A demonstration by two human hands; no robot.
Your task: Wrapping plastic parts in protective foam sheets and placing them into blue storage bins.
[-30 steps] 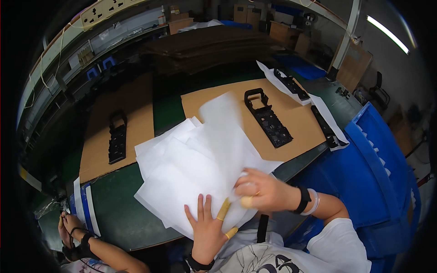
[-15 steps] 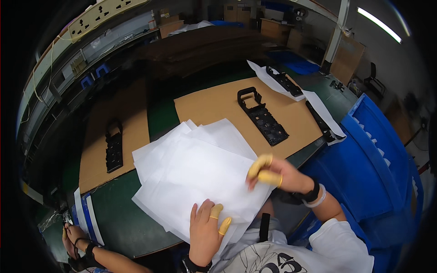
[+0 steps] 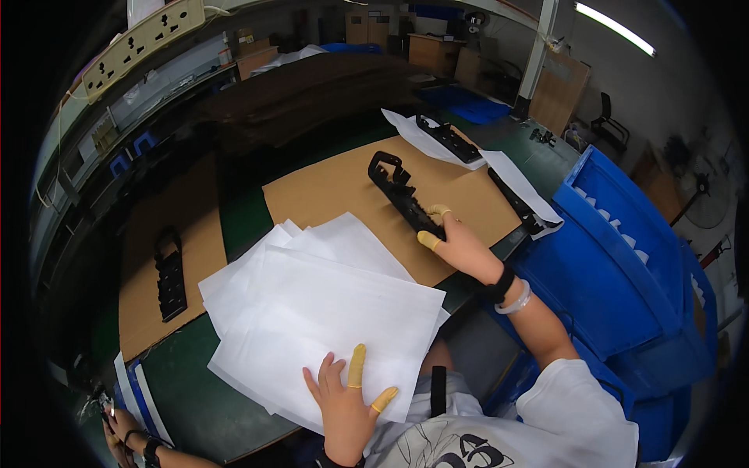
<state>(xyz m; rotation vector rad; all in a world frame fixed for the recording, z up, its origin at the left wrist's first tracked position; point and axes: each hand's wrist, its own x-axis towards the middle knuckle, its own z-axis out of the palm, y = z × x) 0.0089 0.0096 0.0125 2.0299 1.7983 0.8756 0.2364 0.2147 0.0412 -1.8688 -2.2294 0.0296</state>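
My right hand [image 3: 451, 240], with yellow finger cots on thumb and finger, grips the near end of a black plastic frame [image 3: 406, 198] that has a handle-like loop at its far end. The frame is tilted over a brown cardboard sheet [image 3: 328, 186]. Flat on a stack of white sheets [image 3: 312, 304] lies my left hand [image 3: 347, 402], its fingers spread and two of them capped in yellow cots. At the back right, another black frame [image 3: 449, 139] rests on a white sheet. A further black part [image 3: 511, 199] sits partly wrapped in white sheet beside it.
Blue plastic bins [image 3: 616, 265] stand at my right. On the left, a second cardboard sheet [image 3: 204, 226] carries a black frame [image 3: 171, 281]. A co-worker's hands [image 3: 125, 429] are at the lower left. A power strip [image 3: 140, 51] hangs at the upper left.
My right hand has moved from the paper stack to the black frame, gripped its near end and tilted it. My left hand's fingers have spread on the sheets. The view has shifted slightly.
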